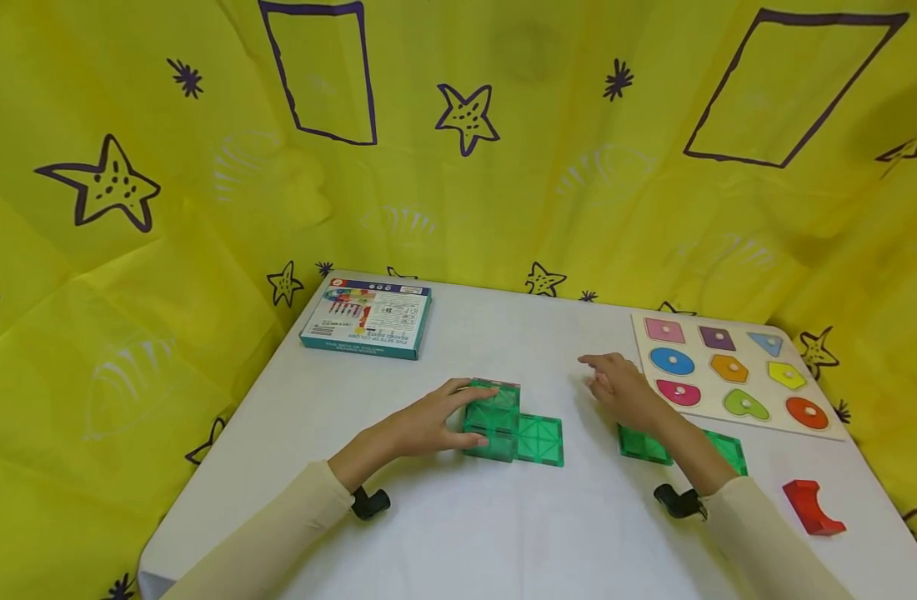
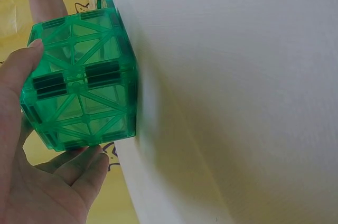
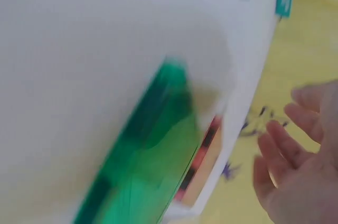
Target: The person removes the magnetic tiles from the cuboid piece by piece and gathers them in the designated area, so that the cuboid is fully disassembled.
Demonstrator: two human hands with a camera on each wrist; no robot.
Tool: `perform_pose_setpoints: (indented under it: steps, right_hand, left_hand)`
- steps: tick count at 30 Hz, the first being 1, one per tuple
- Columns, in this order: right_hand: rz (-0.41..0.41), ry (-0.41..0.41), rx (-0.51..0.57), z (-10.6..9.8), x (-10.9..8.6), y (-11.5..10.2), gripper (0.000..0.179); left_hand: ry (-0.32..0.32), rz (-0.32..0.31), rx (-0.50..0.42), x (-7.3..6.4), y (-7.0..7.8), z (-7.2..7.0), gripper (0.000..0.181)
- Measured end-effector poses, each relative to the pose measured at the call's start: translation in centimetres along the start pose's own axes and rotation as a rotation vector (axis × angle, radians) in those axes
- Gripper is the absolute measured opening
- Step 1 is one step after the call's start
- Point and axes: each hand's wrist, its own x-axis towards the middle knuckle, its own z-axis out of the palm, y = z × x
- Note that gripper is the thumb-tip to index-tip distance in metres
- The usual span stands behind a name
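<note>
My left hand [image 1: 427,423] grips a cube of see-through green magnetic tiles [image 1: 493,408] that sits on the white table. In the left wrist view, the thumb lies along one edge of the cube [image 2: 79,84] and the fingers are at its opposite side. One flat green tile [image 1: 539,440] lies against the cube's right side. Over to the right, my right hand [image 1: 623,392] hovers with loose fingers and holds nothing. Two more green tiles lie below it, one left of the forearm [image 1: 643,445] and one right [image 1: 729,452]. The right wrist view is blurred.
A teal-edged box [image 1: 368,321] lies at the table's back left. On the right is a wooden shape puzzle board [image 1: 700,367] with colourful knobbed pieces. Nearer the right edge rests a red arch block [image 1: 806,507]. A yellow patterned curtain [image 1: 398,183] hangs behind the table.
</note>
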Motion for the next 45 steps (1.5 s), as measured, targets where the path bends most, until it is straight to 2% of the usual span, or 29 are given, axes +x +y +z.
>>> perform_pose_setpoints:
  steps: [4,9,14,17,22,26,34,45]
  right_hand:
    - [-0.031,-0.082,0.032,1.6,-1.5,-2.0,0.050]
    - [-0.055,-0.161,0.016,4.0,-3.1,-4.0,0.063]
    - [-0.024,-0.177,-0.012,5.7,-4.1,-4.8,0.088]
    - [-0.027,-0.153,-0.028,6.3,-4.4,-5.0,0.095]
    - [-0.048,-0.117,-0.046,6.7,-4.7,-5.1,0.086]
    - [-0.057,-0.126,-0.076,6.5,-4.7,-5.2,0.080]
    - [-0.026,-0.134,-0.076,5.8,-4.4,-5.3,0.090]
    - [-0.029,-0.104,-0.093,6.1,-4.2,-4.8,0.083]
  left_hand:
    - [-0.003,-0.006,0.000,0.1,-0.1,0.1,0.075]
    - [-0.003,-0.008,0.003,0.1,0.0,0.1,0.074]
    - [-0.006,-0.009,0.006,0.2,-0.1,0.2,0.074]
    - [-0.004,-0.010,0.011,0.2,-0.2,0.2,0.074]
    - [-0.002,-0.013,0.003,0.0,-0.1,0.0,0.074]
    - [-0.005,-0.020,-0.003,-0.1,0.1,-0.1,0.074]
    - [-0.004,-0.013,-0.007,0.1,0.1,0.0,0.074]
    - [-0.001,-0.016,-0.011,0.1,-0.1,0.1,0.074]
